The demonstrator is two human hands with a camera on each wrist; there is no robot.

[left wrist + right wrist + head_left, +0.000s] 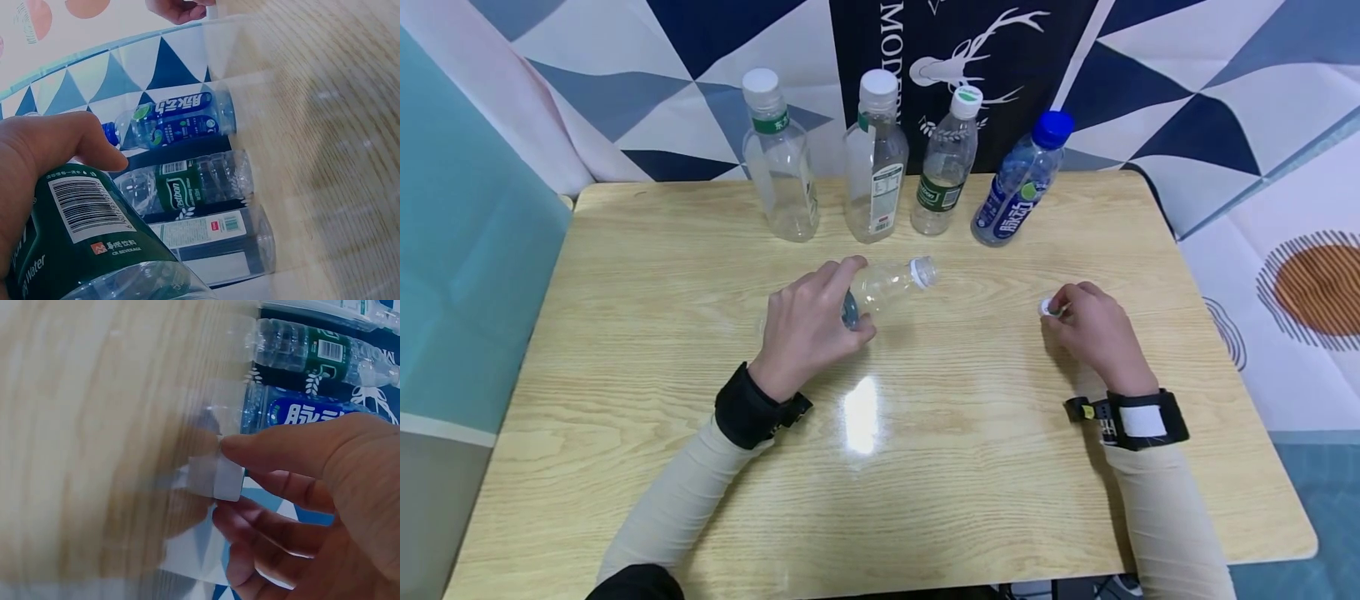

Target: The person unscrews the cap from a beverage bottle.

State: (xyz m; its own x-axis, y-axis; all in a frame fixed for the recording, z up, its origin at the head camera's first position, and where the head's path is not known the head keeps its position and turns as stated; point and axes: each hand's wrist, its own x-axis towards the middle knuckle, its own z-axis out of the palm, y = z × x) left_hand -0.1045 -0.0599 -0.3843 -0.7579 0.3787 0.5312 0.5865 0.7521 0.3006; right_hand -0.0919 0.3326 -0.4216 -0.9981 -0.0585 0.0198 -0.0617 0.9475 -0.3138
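My left hand [812, 321] grips a clear plastic water bottle [883, 286] round its labelled part. The bottle lies over sideways, its uncapped mouth toward the right; whether it touches the table cannot be told. Close up in the left wrist view, its green label with a barcode [90, 209] shows beside the thumb. Well to the right, my right hand [1097, 333] pinches a small white bottle cap [229, 478] between thumb and fingers, at the tabletop.
Along the back edge of the wooden table [955, 483] stand two clear white-capped bottles [786, 187] [876, 179], a smaller green-labelled bottle [943, 167] and a blue-capped bottle [1018, 187]. A patterned cloth [610, 108] hangs behind them.
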